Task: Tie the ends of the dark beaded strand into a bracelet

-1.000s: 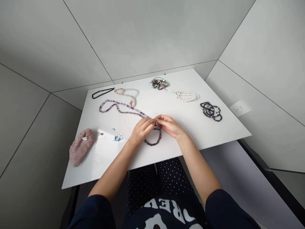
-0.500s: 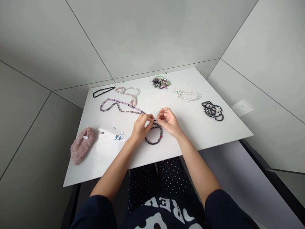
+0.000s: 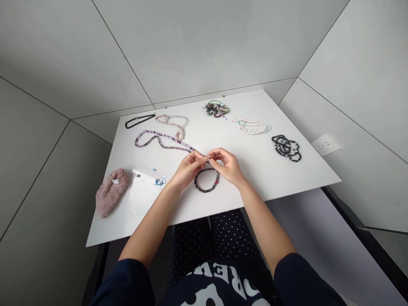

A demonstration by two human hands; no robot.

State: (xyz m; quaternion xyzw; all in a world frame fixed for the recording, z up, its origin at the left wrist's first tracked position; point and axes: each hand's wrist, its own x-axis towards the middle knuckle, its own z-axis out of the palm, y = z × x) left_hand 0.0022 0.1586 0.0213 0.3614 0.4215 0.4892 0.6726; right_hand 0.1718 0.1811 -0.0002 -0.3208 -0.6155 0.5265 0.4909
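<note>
A dark beaded bracelet (image 3: 207, 191) with a red bead on its right side lies in a loop on the white table (image 3: 255, 187). At its far side, my left hand (image 3: 190, 168) and my right hand (image 3: 228, 166) meet almost tip to tip. Both are closed in a pinch on the bracelet's end; the exact bit between the fingertips is too small to make out. Behind my left hand, a long purple and grey bead strand (image 3: 159, 143) runs off to the left, its near end reaching my fingers.
Several bead strands lie toward the back: black (image 3: 140, 120), pink and clear (image 3: 174, 124), a mixed tangle (image 3: 216, 109), pale pastel (image 3: 255, 127) and a black heap (image 3: 286, 148). Left are a fluffy pink pouch (image 3: 111, 193) and blue scraps (image 3: 159, 182). Walls enclose the table.
My hands have come closer together, fingertips now nearly touching. The dark bracelet's loop sits flatter and rounder below them. The view has shifted slightly.
</note>
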